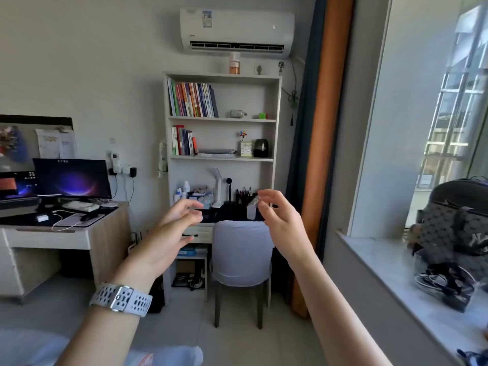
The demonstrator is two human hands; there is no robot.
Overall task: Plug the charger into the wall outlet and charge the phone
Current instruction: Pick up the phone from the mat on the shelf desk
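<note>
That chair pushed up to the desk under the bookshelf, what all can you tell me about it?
The chair with the pale lavender fabric cover stands upright with its back to the camera, tucked against the dark-topped desk below the white bookshelf. The cover wraps its rounded backrest and seat smoothly. Dark, slim legs show beneath, resting on the pale tiled floor. Nothing sits on it, and neither hand touches it; both hover nearer the camera.

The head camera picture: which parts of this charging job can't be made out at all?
- Wall outlet: too small in the head view to tell whether any socket is free.
- White charger and phone on the desk: small and blurred; their link by the white cable is unclear.
- Right hand: it hides part of the far desk's items.
- Left hand: open, holding nothing.
</note>
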